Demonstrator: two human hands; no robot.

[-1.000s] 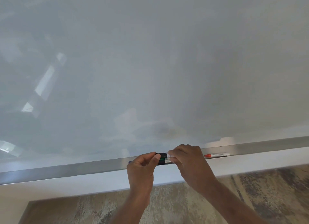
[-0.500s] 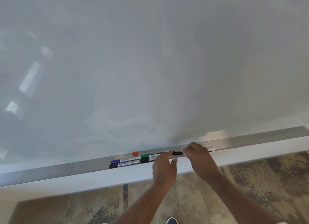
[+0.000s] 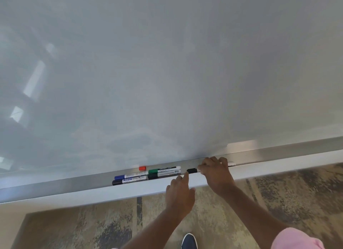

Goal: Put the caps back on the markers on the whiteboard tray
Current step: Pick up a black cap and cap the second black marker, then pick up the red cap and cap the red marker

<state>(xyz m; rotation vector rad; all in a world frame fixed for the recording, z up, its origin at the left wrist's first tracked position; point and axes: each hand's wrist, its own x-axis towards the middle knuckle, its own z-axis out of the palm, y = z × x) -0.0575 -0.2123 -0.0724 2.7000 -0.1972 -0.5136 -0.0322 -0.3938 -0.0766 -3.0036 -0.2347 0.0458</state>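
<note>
The metal whiteboard tray (image 3: 278, 152) runs across the view below the whiteboard (image 3: 167, 72). My right hand (image 3: 216, 174) grips a marker on the tray, and the marker's black cap (image 3: 192, 170) sticks out to the left of my fingers. My left hand (image 3: 181, 193) is just below the cap, holding nothing, its index finger stretched up to the cap's end. To the left lie a blue-capped marker (image 3: 130, 175), a black-capped marker (image 3: 130, 180), a green-capped marker (image 3: 164, 168) and a dark-green-capped marker (image 3: 164, 174). A loose red cap (image 3: 142, 168) stands behind them.
A white marker end (image 3: 232, 163) shows on the tray just right of my right hand. Below the tray is a white wall strip and patterned carpet (image 3: 92, 226). My dark shoe (image 3: 189, 241) is at the bottom, a pink sleeve (image 3: 297, 239) at the lower right.
Both hands have shifted right along the tray with the black-capped marker. The left hand has let go of the cap and dropped lower. The capped markers on the left came into view.
</note>
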